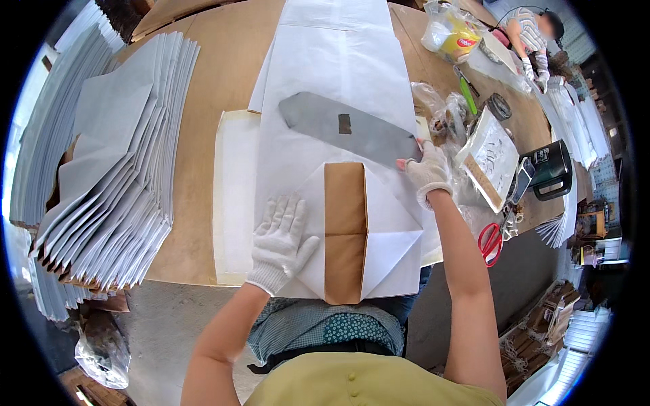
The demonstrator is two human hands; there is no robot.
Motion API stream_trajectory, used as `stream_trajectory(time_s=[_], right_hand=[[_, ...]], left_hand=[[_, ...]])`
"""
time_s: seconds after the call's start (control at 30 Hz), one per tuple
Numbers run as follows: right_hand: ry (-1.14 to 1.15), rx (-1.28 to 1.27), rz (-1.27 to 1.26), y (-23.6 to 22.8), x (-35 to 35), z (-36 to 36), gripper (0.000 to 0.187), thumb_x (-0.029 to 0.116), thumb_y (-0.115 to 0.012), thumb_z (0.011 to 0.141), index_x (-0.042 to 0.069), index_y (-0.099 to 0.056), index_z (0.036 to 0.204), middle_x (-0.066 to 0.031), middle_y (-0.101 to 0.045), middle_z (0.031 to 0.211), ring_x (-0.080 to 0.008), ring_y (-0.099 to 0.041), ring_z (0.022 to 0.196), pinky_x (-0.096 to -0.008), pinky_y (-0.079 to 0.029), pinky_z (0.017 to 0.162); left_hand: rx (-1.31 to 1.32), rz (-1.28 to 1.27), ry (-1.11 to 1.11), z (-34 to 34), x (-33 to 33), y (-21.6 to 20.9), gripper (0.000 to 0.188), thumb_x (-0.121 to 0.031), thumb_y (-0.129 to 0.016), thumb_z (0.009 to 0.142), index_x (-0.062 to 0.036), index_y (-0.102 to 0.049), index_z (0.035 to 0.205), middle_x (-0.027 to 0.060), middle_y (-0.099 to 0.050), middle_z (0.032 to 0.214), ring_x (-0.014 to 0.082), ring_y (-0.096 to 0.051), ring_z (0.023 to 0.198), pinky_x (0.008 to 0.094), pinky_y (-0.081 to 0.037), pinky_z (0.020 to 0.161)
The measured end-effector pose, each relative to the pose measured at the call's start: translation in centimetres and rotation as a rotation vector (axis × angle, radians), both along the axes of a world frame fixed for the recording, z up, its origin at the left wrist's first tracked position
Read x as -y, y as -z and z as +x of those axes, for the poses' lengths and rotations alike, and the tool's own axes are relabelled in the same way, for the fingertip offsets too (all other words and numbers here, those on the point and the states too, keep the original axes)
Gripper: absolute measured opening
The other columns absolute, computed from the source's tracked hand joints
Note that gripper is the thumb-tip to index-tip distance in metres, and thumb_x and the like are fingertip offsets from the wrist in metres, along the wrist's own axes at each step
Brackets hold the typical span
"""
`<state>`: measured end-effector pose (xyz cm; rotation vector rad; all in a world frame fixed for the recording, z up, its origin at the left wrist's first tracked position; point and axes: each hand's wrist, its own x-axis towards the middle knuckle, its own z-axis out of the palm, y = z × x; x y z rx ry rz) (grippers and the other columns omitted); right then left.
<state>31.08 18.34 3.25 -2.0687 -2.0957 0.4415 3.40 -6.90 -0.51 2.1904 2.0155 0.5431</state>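
Left hand [281, 233], white-gloved, lies palm down with fingers spread on the near left part of the paper sack [298, 159], beside the brown strip [344, 233] of its folded end. Should that palm lift or push sideways, the sack could skew or its flaps spring up. Across the sack, beyond the folds, lies a grey plate [365, 132]; it looks thin and smooth, so a pull from one end might swing it askew. Right hand [425, 166], at the sack's right edge, pinches the plate's right end between thumb and finger; a slack hold could let it slip, and clutter right of the sack might snag it.

Counted from the left: two stacks of sheets [61, 122] [115, 155] left of the sack, their layers too many to tell; on the sack, one brown strip and one plate with one dark patch [344, 124]; right of it on the worktop [223, 61], one green-handled tool [467, 91], one written-on white board [489, 159], one pair of red-handled scissors [490, 245], one tape roll [499, 106] and one dark mug [550, 169]; farther beyond the sack's right, one co-worker [531, 30].
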Motion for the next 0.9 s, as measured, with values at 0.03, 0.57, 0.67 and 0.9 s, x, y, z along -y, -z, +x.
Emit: stream_trajectory(time_s=[0.03, 0.57, 0.67, 0.9], right_hand=[[0.034, -0.016, -0.050, -0.3, 0.1, 0.5, 0.068, 0.039, -0.080, 0.085, 0.013, -0.061, 0.145, -0.0204, -0.058, 0.150, -0.0431, -0.057, 0.134, -0.0469, -0.046, 0.110], [0.040, -0.706, -0.299, -2.9, 13.7, 8.6, 0.029, -0.011, -0.061, 0.095, -0.007, -0.061, 0.123, -0.0089, -0.068, 0.112, -0.0140, -0.068, 0.103, -0.0303, -0.058, 0.093], [0.018, -0.682, -0.261, -0.8, 12.8, 7.5, 0.030, -0.012, -0.062, 0.092, -0.006, -0.060, 0.121, -0.0082, -0.066, 0.109, -0.0157, -0.068, 0.101, -0.0298, -0.058, 0.093], [-0.111, -0.319, -0.224, -0.2, 12.1, 5.6, 0.028, 0.012, -0.081, 0.087, -0.003, -0.070, 0.109, -0.0130, -0.068, 0.101, -0.0217, -0.067, 0.088, -0.0390, -0.056, 0.077]], left_hand=[[-0.002, 0.005, 0.000, -0.1, 0.1, 0.1, 0.079, -0.044, -0.065, 0.098, -0.0006, -0.041, 0.159, 0.0220, -0.041, 0.166, 0.0425, -0.038, 0.154, 0.0531, -0.027, 0.129], [0.428, 0.017, -0.019, -4.7, 4.4, -1.6, 0.063, -0.005, -0.082, 0.082, -0.0110, -0.061, 0.141, 0.0197, -0.063, 0.139, 0.0404, -0.067, 0.121, 0.0463, -0.056, 0.101], [0.493, -0.092, 0.085, -6.8, 3.6, -0.7, 0.050, 0.000, -0.087, 0.075, -0.0106, -0.070, 0.120, 0.0166, -0.066, 0.126, 0.0308, -0.072, 0.100, 0.0381, -0.061, 0.083], [0.395, -0.215, 0.328, -10.3, 1.3, -0.9, 0.035, -0.003, -0.089, 0.073, -0.0072, -0.072, 0.103, 0.0112, -0.065, 0.116, 0.0249, -0.072, 0.091, 0.0374, -0.062, 0.077]])
